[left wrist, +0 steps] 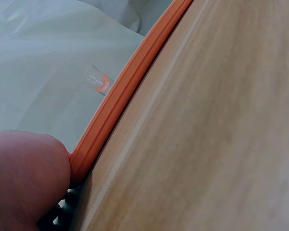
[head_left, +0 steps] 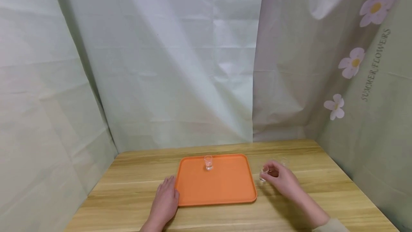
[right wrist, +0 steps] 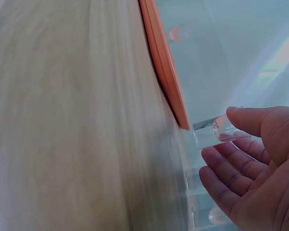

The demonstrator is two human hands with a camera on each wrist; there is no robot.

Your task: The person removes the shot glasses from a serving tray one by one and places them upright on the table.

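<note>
My right hand [head_left: 283, 180] pinches a small clear shot glass [head_left: 263, 175] between thumb and fingers, just right of the orange tray [head_left: 217, 192]. In the right wrist view the glass [right wrist: 209, 132] shows between the thumb and the fingertips, beside the tray's corner. Another clear shot glass [head_left: 209, 163] stands upright on the tray near its back edge. My left hand [head_left: 165, 198] lies at the tray's left side, fingers extended, the thumb against the rim. The left wrist view shows that hand [left wrist: 26, 178] touching the tray's outer edge [left wrist: 123, 96].
More clear glass [head_left: 284, 161] shows behind my right hand, partly hidden by it. The wooden table [head_left: 135, 185] ends at pale curtains [head_left: 180, 81] at the back and both sides. The right curtain [head_left: 376, 124] carries printed flowers and lettering.
</note>
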